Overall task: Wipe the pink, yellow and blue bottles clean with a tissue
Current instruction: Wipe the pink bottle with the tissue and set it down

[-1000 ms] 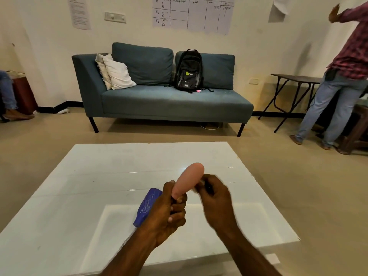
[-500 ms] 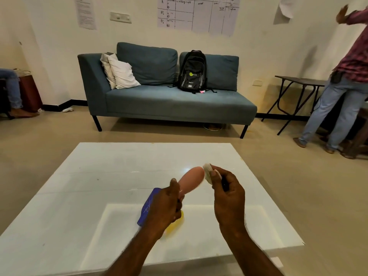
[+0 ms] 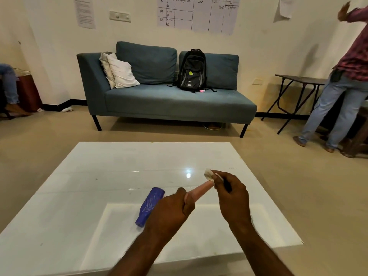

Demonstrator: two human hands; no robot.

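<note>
My left hand [image 3: 169,211] grips the lower end of the pink bottle [image 3: 199,192], which points up and to the right above the white table [image 3: 99,176]. My right hand [image 3: 231,194] pinches a crumpled white tissue [image 3: 208,174] against the bottle's far tip. The blue bottle [image 3: 149,206], marked with pale scribbles, lies on its side on the table just left of my left hand. The yellow bottle is hidden from view.
A teal sofa [image 3: 159,100] with white pillows and a black backpack [image 3: 192,70] stands beyond the table. A person [image 3: 342,76] stands at the right by a dark folding table [image 3: 298,80]. Another person's leg [image 3: 10,84] shows at far left.
The pink bottle has tilted lower and further right. My right hand has slid the tissue up to the bottle's tip. The yellow patch seen under my left hand earlier is now hidden.
</note>
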